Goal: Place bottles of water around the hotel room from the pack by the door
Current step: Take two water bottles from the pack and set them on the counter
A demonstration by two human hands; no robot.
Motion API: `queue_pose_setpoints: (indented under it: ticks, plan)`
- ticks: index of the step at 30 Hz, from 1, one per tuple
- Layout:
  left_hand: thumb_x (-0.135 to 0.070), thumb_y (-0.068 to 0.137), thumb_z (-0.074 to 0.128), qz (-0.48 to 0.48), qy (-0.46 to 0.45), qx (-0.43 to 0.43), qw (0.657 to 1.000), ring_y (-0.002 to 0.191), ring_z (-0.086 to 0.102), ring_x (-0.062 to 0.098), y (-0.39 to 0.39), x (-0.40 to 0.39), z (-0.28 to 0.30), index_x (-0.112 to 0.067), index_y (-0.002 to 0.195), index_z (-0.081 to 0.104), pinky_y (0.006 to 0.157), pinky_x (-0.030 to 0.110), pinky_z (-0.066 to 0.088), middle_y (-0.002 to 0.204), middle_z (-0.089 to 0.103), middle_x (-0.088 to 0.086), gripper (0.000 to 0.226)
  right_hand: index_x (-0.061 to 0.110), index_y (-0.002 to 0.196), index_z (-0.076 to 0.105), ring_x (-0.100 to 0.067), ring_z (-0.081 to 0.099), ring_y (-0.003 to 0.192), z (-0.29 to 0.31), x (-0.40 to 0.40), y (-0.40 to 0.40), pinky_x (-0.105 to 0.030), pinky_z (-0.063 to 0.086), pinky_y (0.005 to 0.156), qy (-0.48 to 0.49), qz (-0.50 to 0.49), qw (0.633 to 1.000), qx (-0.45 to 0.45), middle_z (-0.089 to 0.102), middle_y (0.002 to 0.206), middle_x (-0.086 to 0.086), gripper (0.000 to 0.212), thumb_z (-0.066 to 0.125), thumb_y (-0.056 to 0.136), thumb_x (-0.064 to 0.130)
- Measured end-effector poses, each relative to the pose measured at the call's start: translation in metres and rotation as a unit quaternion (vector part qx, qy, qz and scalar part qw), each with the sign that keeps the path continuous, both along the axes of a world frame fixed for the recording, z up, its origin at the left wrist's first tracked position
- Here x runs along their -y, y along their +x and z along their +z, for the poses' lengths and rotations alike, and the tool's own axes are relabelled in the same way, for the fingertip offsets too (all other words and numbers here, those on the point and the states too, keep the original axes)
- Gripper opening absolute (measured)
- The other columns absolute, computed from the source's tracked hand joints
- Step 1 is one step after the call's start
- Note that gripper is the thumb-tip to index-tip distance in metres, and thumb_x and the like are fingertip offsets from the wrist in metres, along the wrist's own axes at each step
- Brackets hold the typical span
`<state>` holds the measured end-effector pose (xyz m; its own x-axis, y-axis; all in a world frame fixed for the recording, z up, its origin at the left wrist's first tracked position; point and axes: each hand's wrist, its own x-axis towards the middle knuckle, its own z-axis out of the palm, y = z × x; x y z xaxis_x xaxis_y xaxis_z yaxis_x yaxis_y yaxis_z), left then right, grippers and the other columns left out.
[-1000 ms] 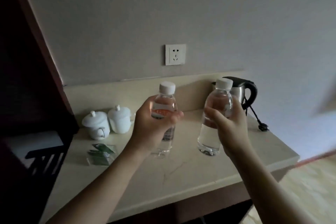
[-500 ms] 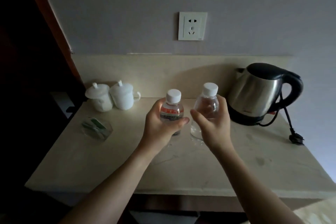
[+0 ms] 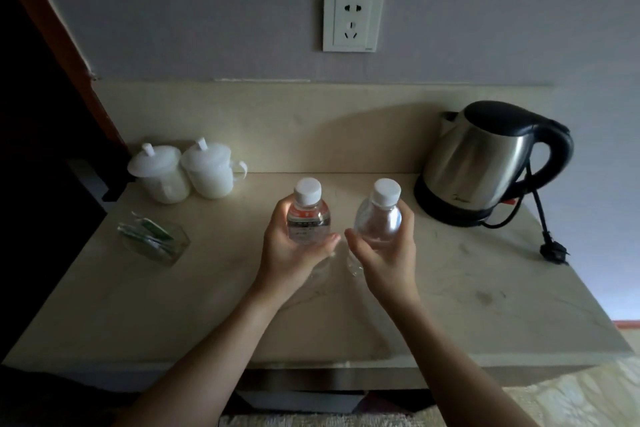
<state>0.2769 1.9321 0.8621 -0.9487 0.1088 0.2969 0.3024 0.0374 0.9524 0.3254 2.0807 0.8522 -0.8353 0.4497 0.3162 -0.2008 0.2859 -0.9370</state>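
Note:
I hold two small clear water bottles with white caps upright over the middle of a beige stone counter (image 3: 173,305). The left bottle (image 3: 307,215), with a red and white label, is gripped in my left hand (image 3: 294,253). The right bottle (image 3: 379,218) shows no label from here and sits in my right hand (image 3: 388,256). The two bottles stand side by side, a small gap between them. Their bases are partly hidden by my palms, so I cannot tell whether they touch the counter.
A steel electric kettle (image 3: 485,163) with a black handle stands at the back right, its cord and plug (image 3: 554,250) lying on the counter. Two white lidded cups (image 3: 187,170) sit at the back left. A clear dish of sachets (image 3: 154,243) lies in front of them. A wall socket (image 3: 353,19) is above.
Both hands have lowered the bottles toward the counter and brought them closer together. My view has come nearer and tilted down, so the kettle shows fully.

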Motion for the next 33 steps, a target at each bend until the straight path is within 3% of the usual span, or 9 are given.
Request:
queue_pose_setpoints:
  ticks: [3,5,9,13,20,22,25,28,33]
  plan:
    - [-0.014,0.062,0.091,0.011,-0.072,0.018,0.997,0.085,0.068,0.005,0.006,0.004,-0.018,-0.032,0.110,0.048,0.075,0.028,0.055,0.095,0.067,-0.007,0.066,0.042,0.106,0.050,-0.007,0.070,0.089,-0.016,-0.012,0.010,-0.036,0.058,0.079,0.020,0.038,0.997,0.065,0.069,0.099,0.008,0.049,0.082,0.074,0.023]
    - [-0.031,0.058,0.090,0.031,-0.153,0.040,0.987,0.086,0.068,0.004,0.012,0.007,-0.031,-0.035,0.107,0.045,0.077,0.035,0.058,0.095,0.067,-0.009,0.067,0.033,0.109,0.055,-0.008,0.070,0.094,-0.023,-0.023,0.016,-0.040,0.057,0.083,0.036,0.075,0.991,0.103,0.070,0.103,0.003,0.043,0.079,0.077,0.018]
    - [-0.046,0.055,0.088,0.071,-0.217,0.028,0.973,0.088,0.068,0.007,0.012,0.012,-0.043,-0.036,0.103,0.049,0.075,0.038,0.058,0.095,0.067,-0.010,0.062,0.027,0.109,0.061,-0.003,0.068,0.093,-0.020,-0.035,0.024,-0.027,0.056,0.082,0.087,0.092,0.985,0.122,0.073,0.100,0.012,0.042,0.081,0.076,0.015]
    - [-0.037,0.053,0.094,0.031,-0.210,0.052,0.976,0.084,0.069,-0.002,0.004,0.018,-0.038,-0.037,0.101,0.052,0.073,0.026,0.058,0.092,0.071,-0.014,0.063,0.034,0.100,0.054,0.000,0.067,0.084,-0.019,-0.031,0.016,-0.018,0.053,0.068,0.097,0.053,0.985,0.135,0.070,0.094,0.014,0.047,0.087,0.068,0.024]
    - [-0.003,0.066,0.088,-0.105,-0.155,0.144,0.972,0.094,0.072,0.005,-0.023,0.034,-0.030,-0.022,0.105,0.061,0.088,0.031,0.053,0.097,0.077,-0.011,0.051,0.033,0.108,0.041,-0.005,0.061,0.092,-0.024,-0.018,0.004,-0.036,0.055,0.076,0.099,0.008,0.982,0.161,0.054,0.109,0.012,0.061,0.082,0.064,0.038]
    - [-0.014,0.062,0.089,-0.098,-0.135,0.145,0.975,0.094,0.071,0.006,-0.020,0.029,-0.031,-0.022,0.108,0.057,0.085,0.030,0.052,0.097,0.075,-0.005,0.057,0.033,0.117,0.043,-0.007,0.062,0.099,-0.029,-0.022,0.006,-0.034,0.055,0.080,0.092,0.030,0.985,0.141,0.054,0.113,0.013,0.063,0.079,0.065,0.036]
    - [-0.037,0.051,0.093,-0.014,-0.144,0.107,0.984,0.093,0.069,0.010,-0.008,0.012,-0.035,-0.028,0.109,0.050,0.079,0.030,0.055,0.099,0.070,-0.005,0.072,0.031,0.107,0.054,-0.009,0.061,0.098,-0.030,-0.026,0.009,-0.029,0.051,0.079,0.123,0.042,0.983,0.127,0.060,0.102,0.015,0.043,0.076,0.070,0.029]
    - [-0.027,0.059,0.092,0.058,-0.135,0.086,0.985,0.084,0.070,0.006,-0.002,0.010,-0.038,-0.030,0.099,0.057,0.075,0.031,0.058,0.090,0.073,-0.004,0.053,0.033,0.102,0.057,-0.008,0.064,0.087,-0.029,-0.028,0.010,-0.024,0.049,0.072,0.115,0.047,0.985,0.124,0.067,0.095,0.012,0.038,0.078,0.071,0.027]
    - [-0.017,0.069,0.084,-0.050,-0.126,0.143,0.980,0.097,0.071,0.015,-0.012,0.022,-0.036,-0.033,0.107,0.061,0.093,0.048,0.055,0.102,0.074,0.000,0.047,0.032,0.104,0.055,-0.006,0.064,0.083,-0.032,-0.028,0.005,-0.028,0.053,0.069,0.116,0.030,0.985,0.121,0.068,0.096,0.012,0.046,0.081,0.067,0.032]
